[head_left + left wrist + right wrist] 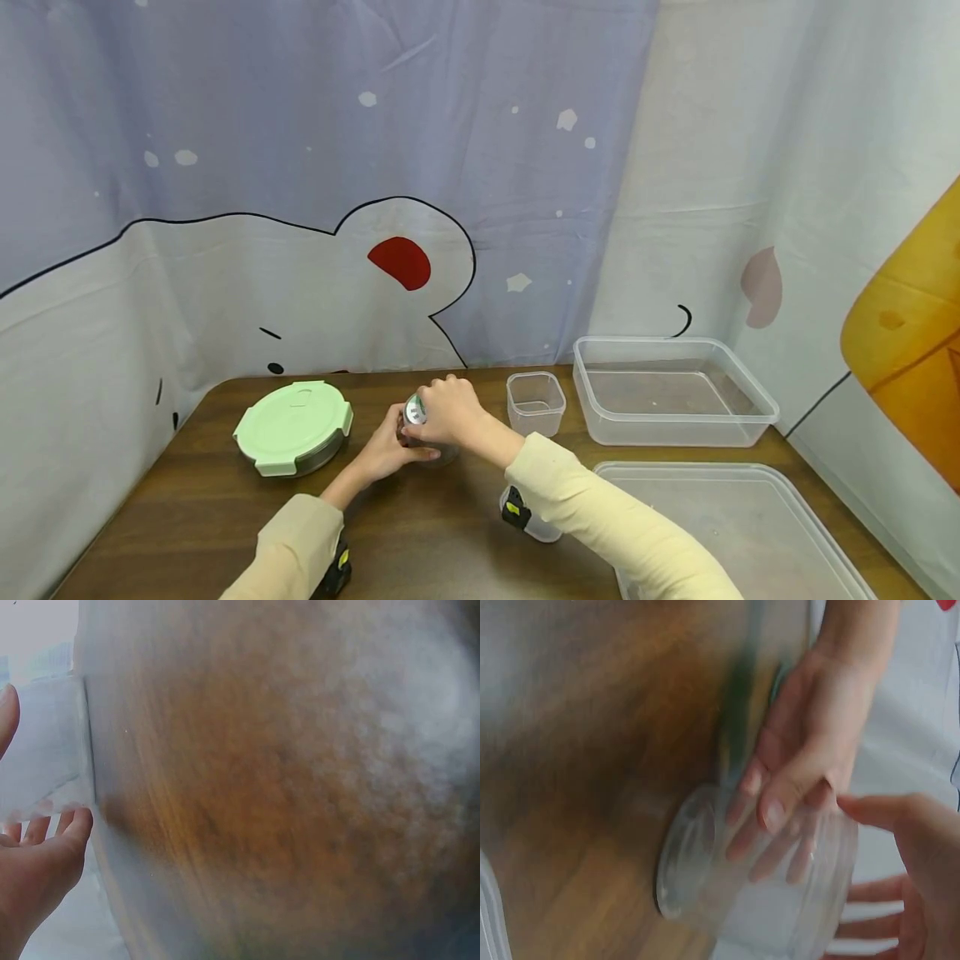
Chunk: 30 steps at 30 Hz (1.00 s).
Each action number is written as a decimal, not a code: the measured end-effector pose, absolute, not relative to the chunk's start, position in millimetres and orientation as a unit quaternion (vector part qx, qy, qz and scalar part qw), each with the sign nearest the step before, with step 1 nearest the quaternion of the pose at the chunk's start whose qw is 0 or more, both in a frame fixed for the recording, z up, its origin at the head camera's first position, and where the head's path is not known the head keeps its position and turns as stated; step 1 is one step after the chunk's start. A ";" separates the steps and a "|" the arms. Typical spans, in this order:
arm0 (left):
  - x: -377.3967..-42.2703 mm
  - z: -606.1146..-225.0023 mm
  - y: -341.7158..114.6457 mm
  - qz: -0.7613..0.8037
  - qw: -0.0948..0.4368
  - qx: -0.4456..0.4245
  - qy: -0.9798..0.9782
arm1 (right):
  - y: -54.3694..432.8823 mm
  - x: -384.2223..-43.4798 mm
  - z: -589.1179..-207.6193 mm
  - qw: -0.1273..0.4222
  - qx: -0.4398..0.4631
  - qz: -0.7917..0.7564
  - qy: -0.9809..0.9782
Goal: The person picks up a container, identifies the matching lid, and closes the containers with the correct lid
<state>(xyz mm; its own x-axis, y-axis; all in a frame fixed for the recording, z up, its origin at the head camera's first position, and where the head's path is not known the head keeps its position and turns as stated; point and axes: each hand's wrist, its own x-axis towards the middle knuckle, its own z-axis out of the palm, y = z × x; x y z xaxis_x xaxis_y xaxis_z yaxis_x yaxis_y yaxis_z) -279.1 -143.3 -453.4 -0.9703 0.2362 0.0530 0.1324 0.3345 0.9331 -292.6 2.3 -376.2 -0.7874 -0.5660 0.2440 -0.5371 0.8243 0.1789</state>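
A person in cream sleeves works at a brown wooden desk (420, 550), both hands meeting at a clear round jar (769, 915) near the far edge, a little left of centre. The jar stands roughly upright, its long axis running from the desk up toward the right hand (452, 410). The left hand (381, 457) is at its side, fingers and thumb wrapped around the wall; the right hand comes over the top, fingers and thumb spread across the upper end and gripping it. Neither hand is nearer: both touch the jar. A small disc (414, 409) with white and green print shows between them at the top; it may be the jar's lid, but the fingers hide too much to be sure. The left hand's fingers show through the jar's wall, and no contents can be made out.

To the left sits a round container (321, 455) closed by a mint-green lid (296, 417). Just right of the hands is a small square cup (536, 427), clear and open. Beyond it stands a large rectangular tub (675, 430), also open, the desk's brown showing through. A flat translucent lid (720, 512) lies in front of the tub.
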 end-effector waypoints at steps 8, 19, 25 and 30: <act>-279.1 -455.5 -141.7 0.564 0.042 0.113 0.817 | -10.8 -285.5 -386.0 0.200 0.222 -0.074 -0.951; -281.6 -457.2 -144.8 0.580 0.053 0.141 0.801 | -18.7 -278.9 -383.5 0.152 0.153 -0.076 -0.973; -282.7 -457.7 -144.3 0.580 0.055 0.133 0.802 | 3.2 -297.1 -370.0 0.078 0.249 0.003 -0.965; -282.3 -456.3 -144.5 0.570 0.053 0.123 0.811 | 26.8 -317.8 -361.5 -0.022 0.376 0.047 -0.925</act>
